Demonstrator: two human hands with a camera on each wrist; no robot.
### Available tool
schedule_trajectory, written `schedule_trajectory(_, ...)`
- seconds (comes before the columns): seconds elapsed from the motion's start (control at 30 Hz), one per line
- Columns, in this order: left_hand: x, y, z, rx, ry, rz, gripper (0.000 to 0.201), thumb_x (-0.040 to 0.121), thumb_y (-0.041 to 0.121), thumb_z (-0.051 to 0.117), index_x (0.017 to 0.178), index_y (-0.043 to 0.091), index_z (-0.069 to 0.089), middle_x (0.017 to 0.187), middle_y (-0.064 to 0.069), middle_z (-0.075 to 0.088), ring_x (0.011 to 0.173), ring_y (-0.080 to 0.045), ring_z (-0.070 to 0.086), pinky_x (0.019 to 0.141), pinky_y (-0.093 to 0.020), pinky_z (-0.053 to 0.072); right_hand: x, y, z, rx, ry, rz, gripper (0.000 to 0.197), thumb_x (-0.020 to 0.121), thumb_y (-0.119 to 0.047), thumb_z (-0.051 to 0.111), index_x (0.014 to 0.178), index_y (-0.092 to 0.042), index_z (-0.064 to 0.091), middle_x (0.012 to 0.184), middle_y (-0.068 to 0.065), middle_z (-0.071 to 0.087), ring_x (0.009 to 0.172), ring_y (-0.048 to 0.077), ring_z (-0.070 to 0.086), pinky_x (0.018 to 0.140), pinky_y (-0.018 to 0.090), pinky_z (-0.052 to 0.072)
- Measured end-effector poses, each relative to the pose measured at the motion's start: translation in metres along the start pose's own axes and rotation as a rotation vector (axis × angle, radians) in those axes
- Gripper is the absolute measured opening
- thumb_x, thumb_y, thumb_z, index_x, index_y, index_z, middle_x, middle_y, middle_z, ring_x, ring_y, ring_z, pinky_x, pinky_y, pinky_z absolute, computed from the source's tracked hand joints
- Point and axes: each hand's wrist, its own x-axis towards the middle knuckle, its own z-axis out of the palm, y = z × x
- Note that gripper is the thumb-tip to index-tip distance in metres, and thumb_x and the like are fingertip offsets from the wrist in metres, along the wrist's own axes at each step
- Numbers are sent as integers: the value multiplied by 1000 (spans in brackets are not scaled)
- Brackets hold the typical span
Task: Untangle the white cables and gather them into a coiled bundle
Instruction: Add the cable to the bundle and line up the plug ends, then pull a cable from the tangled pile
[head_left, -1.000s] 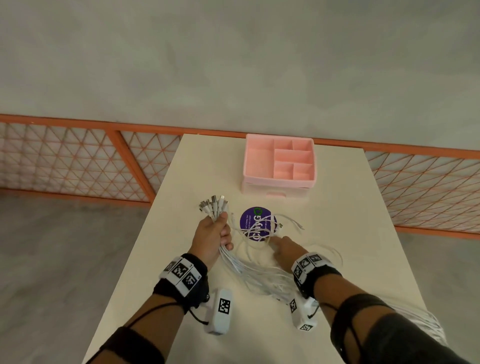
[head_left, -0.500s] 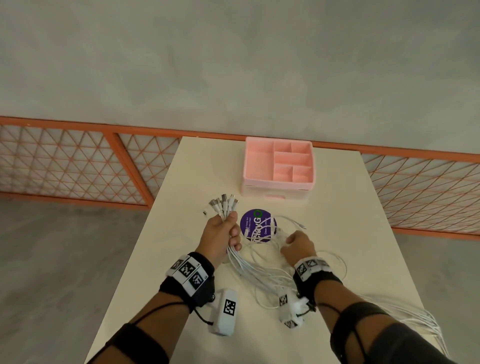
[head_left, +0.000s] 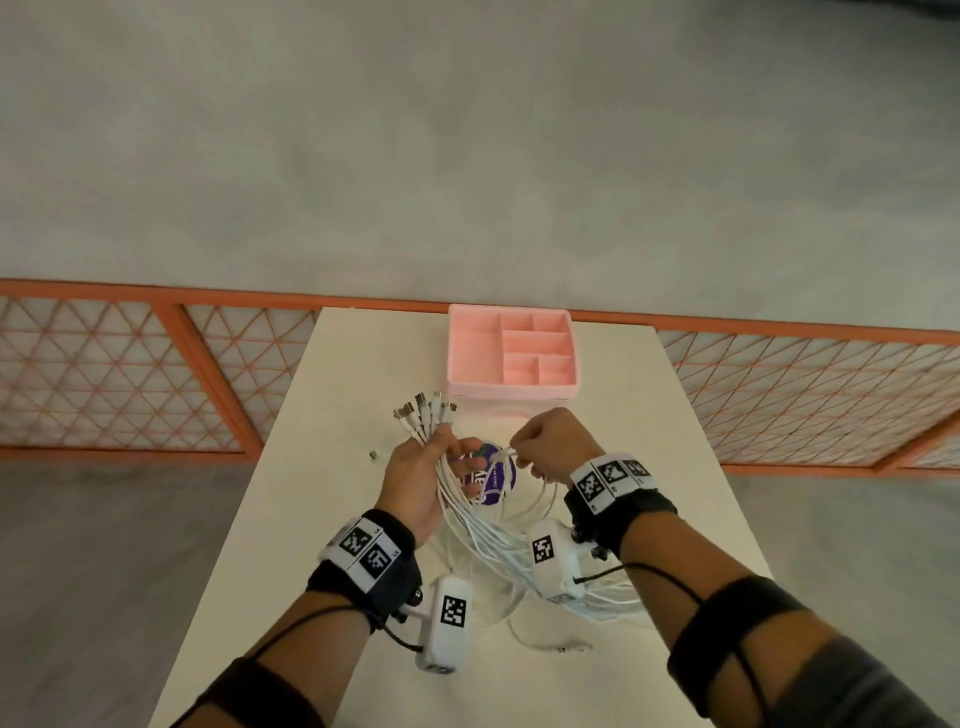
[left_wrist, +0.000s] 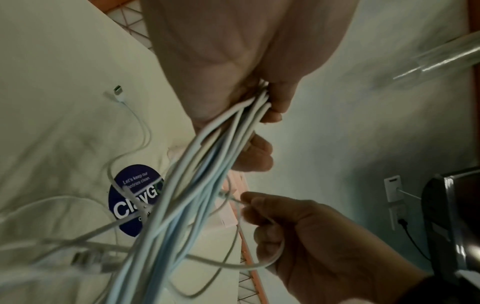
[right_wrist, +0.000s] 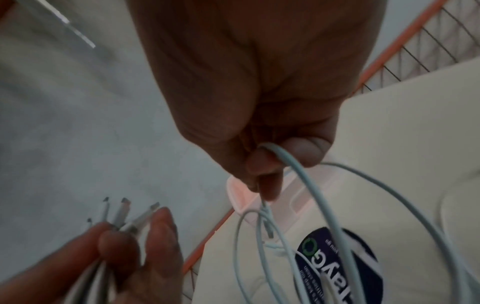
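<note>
Roughly midway: left hand (head_left: 415, 480) clamped on white cables (head_left: 470, 519) just under fanned plugs, above table (head_left: 649, 441); right hand (head_left: 553, 441) pinching one stray end (right_wrist: 267, 224) beside purple sticker (head_left: 493, 480). Slack loops still snarled, no coil yet. Since half a second ago: right hand raised, stray end lifted clear.

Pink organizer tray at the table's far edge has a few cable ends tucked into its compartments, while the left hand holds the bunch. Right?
Not quite. The head view shows the pink organizer tray with empty compartments; the connector ends fan out above the left hand, which grips the bunch.
</note>
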Motion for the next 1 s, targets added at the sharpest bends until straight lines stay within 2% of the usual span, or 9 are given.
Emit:
schedule_trajectory(0.1,1,-3,3,34,-3,31,29,105,21,47,80,7,52,63,-9,58,44,-19,49,46,-29,49,-5,2,2,92,105,-40,19,82,-7,60,76,9,68,57,7,55,47,15,45,48,24,39)
schedule_trajectory(0.23,6,-8,5,66,37,33,35,105,23,48,71,16,44,55,1,28,42,-12,26,42,-26,36,-14,-7,-4,225,125,-56,18,91,-8,51,87,5,63,63,7,55,48,17,51,50,28,51)
schedule_trajectory(0.37,2,-9,10,99,31,33,32,104,22,48,72,16,45,56,1,28,42,-12,25,43,-25,32,-22,-14,-5,96,-72,-31,19,93,-10,50,97,1,65,55,5,49,39,15,50,49,34,55)
schedule_trajectory(0.47,-1,-8,12,123,8,52,31,105,21,48,74,15,48,56,0,37,41,-11,28,43,-26,32,-20,-15,-5,36,-95,1,26,95,-7,40,112,-10,60,69,8,64,49,16,54,54,30,52)
schedule_trajectory(0.53,-3,-7,12,142,5,63,30,105,22,48,76,13,49,60,-4,47,41,-12,30,44,-26,32,-23,-17,-3,-158,-192,23,28,94,-7,40,117,-13,56,77,8,70,55,18,56,57,30,50)
schedule_trajectory(0.6,-3,-7,13,153,3,72,31,105,22,48,76,12,50,62,-5,52,41,-12,31,44,-26,32,-22,-15,1,-199,-155,-27,22,94,-11,45,110,-9,60,75,8,70,56,17,55,58,30,47)
schedule_trajectory(0.73,-4,-9,12,150,15,78,34,105,23,47,71,14,46,55,1,38,41,-11,31,45,-26,33,-21,-19,1,30,60,-196,18,95,-22,54,80,-15,63,60,3,69,44,6,52,57,27,46)
schedule_trajectory(0.87,0,-15,12,175,26,61,31,105,25,48,76,14,47,54,3,35,40,-12,32,45,-29,36,-29,-30,5,217,119,-278,23,95,-27,58,80,-11,64,56,3,66,43,3,52,57,25,40)
schedule_trajectory(1.0,0,-17,14,171,34,84,30,104,35,49,87,10,52,57,0,35,42,-13,34,45,-29,39,-36,-34,24,233,75,-323,24,96,-27,54,79,-15,65,62,-3,64,53,10,58,61,35,52)
